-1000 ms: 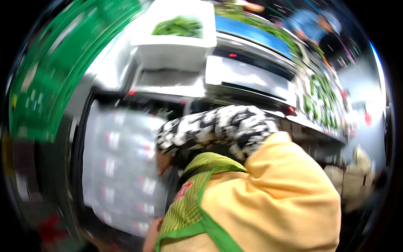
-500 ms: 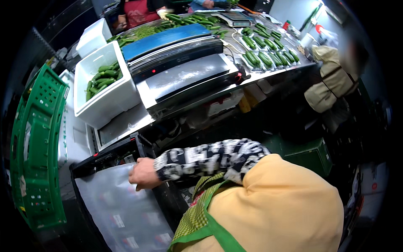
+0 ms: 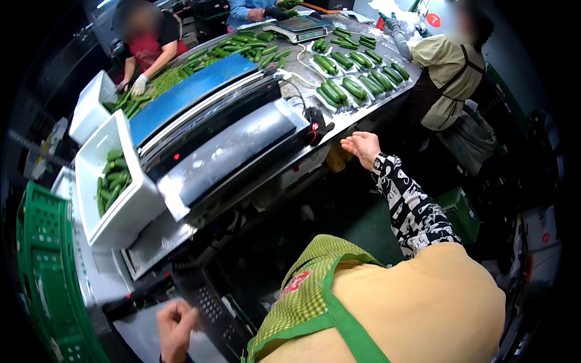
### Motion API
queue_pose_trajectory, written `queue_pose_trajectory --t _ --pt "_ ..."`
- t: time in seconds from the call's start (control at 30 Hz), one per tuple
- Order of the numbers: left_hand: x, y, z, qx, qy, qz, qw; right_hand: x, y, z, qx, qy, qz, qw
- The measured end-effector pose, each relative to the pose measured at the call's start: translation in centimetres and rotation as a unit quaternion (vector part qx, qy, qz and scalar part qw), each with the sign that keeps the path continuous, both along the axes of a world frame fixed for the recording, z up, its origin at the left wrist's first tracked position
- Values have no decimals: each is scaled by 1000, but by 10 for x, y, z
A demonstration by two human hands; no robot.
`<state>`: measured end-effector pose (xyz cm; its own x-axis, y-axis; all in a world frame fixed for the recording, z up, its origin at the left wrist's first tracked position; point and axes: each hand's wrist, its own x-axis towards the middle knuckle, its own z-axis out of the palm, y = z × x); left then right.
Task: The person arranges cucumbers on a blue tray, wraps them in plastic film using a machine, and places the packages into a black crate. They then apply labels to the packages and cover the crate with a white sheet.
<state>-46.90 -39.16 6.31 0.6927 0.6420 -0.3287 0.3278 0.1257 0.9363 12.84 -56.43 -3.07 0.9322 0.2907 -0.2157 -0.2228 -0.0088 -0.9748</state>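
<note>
My right hand [image 3: 363, 149] is raised in front of the table's near edge, its fingers loosely stretched and nothing in them. Close beyond it lies a black-and-red glove [image 3: 317, 126] by the corner of a sealing machine [image 3: 233, 154] with a blue top panel. At the lower left, my left hand [image 3: 176, 327] has its fingers curled in, somewhat blurred, with nothing visible in them. It is above a black crate [image 3: 212, 308] with clear plastic sheeting [image 3: 140, 330] in it; whether it touches the sheeting I cannot tell.
A white foam box [image 3: 154, 202] of cucumbers [image 3: 112, 181] stands left of the machine. Wrapped cucumber packs [image 3: 354, 89] lie on the table's right, near a scale [image 3: 296, 28]. Green crates [image 3: 45, 260] stand at far left. Co-workers stand behind the table and at its right end.
My right hand has left the plastic sheeting and swung up and right to the table's edge. My left hand has come into view over the crate. The view has shifted.
</note>
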Motion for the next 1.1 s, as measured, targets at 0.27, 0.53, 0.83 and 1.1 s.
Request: queue_pose_trajectory --t 0.27,0.53,0.83,1.1 --pt "410 77 26 28 -182 -233 955 237 -5 -148 -304 -251 122 911" --pt "759 127 -52 150 -61 -297 941 258 -4 -208 -246 -154 237 927" --pt "887 100 -151 274 111 -324 899 226 44 -74 -151 245 -24 957" --pt "869 93 -149 345 78 -310 883 221 57 -92 -169 155 -94 969"
